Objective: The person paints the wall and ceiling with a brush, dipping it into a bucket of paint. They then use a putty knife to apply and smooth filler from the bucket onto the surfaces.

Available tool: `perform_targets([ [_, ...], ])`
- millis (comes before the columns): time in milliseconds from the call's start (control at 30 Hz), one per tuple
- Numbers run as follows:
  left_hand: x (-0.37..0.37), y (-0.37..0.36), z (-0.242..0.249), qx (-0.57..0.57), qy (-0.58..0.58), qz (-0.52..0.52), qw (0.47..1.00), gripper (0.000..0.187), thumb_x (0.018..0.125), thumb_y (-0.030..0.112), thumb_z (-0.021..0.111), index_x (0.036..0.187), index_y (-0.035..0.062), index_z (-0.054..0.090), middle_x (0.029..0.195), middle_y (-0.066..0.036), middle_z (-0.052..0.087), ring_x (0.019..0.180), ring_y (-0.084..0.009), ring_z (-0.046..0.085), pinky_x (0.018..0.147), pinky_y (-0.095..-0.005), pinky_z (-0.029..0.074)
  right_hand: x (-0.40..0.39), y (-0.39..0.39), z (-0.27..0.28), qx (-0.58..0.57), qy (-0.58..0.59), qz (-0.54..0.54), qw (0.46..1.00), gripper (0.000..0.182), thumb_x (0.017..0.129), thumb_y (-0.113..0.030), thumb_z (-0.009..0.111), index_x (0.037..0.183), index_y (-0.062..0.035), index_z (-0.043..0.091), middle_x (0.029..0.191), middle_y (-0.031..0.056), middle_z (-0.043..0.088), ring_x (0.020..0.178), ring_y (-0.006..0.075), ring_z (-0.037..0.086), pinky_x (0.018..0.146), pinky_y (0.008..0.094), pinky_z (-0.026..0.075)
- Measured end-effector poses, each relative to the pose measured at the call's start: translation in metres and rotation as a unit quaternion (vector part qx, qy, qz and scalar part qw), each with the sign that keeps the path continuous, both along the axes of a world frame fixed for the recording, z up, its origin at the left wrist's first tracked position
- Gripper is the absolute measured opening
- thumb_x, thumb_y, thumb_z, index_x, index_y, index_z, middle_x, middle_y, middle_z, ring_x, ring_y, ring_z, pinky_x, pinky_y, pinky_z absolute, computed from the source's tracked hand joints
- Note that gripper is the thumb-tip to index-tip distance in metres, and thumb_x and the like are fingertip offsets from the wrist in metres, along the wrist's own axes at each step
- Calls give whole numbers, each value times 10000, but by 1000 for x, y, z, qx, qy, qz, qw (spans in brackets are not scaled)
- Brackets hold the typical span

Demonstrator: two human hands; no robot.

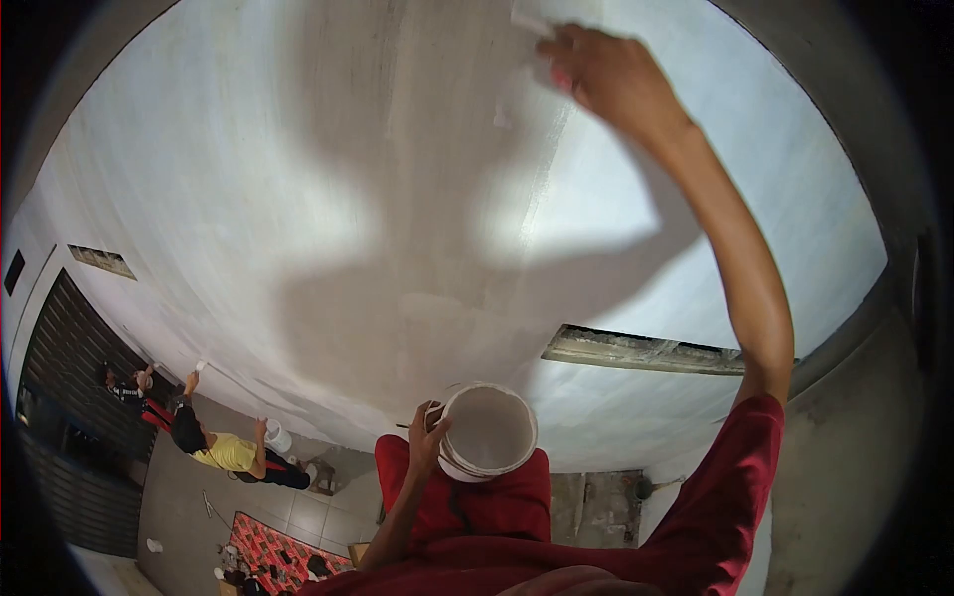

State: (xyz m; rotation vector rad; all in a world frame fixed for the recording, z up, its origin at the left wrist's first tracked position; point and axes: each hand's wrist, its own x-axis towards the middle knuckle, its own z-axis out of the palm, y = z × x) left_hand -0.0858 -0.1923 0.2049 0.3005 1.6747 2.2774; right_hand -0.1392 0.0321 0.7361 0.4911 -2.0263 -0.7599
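- Left hand [428, 437]: fingers curled at the bucket [467, 470] edge; probably stiff, steadiest held there.
- Right hand [608, 77]: fingers bent around a pale tool [529, 17] projecting past them, likely light.

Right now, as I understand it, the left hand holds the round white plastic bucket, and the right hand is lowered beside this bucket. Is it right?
Not fully: the right hand is not lowered beside the bucket; the head view shows it raised high, up at the pale wall. The left hand does hold the round white plastic bucket.
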Motion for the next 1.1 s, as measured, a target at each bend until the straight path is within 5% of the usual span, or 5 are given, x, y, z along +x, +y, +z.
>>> perform_targets([
  [167, -6, 7, -11, 6, -5, 4, 1000, 591, 840, 188, 660, 1309, -50, 389, 1243, -229, 529, 1145, -282, 535, 947, -351, 430, 17, 4, -108, -76, -170, 87, 979, 74, 727, -58, 629, 788, -93, 602, 811, 84, 586, 746, 254, 624, 635, 381, 488],
  [267, -8, 10, -11, -15, -24, -1, 1000, 586, 859, 204, 645, 1325, -34, 382, 1270, -218, 514, 1175, -280, 513, 964, -358, 423, 49, 3, -164, -212, -286, 68, 932, 192, 733, 20, 623, 910, -52, 643, 998, 109, 653, 858, 284, 649, 725, 371, 528],
  [433, -11, 16, -10, -19, -18, 8, 1000, 525, 889, 197, 614, 1311, -29, 398, 1216, -222, 559, 1112, -267, 553, 942, -347, 435, 95, 10, -247, -559, -491, 34, 667, 99, 803, 30, 662, 902, 26, 656, 885, 102, 686, 802, 155, 632, 743, 273, 497],
  [700, -10, 20, 5, -56, -33, 18, 998, 512, 888, 200, 610, 1290, -42, 405, 1177, -220, 577, 1096, -250, 549, 967, -336, 397, 98, -7, -386, -577, -603, -72, 546, 77, 775, -66, 679, 846, -41, 668, 763, 78, 660, 716, 156, 617, 665, 294, 471],
  [1100, -3, 15, 11, -73, -21, 30, 997, 475, 881, 191, 600, 1267, -31, 434, 1144, -228, 591, 1071, -235, 547, 956, -332, 396, 77, -26, -511, -585, -533, -46, 610, 185, 691, -15, 616, 849, -45, 709, 820, 217, 661, 776, 362, 652, 714, 447, 496],
])
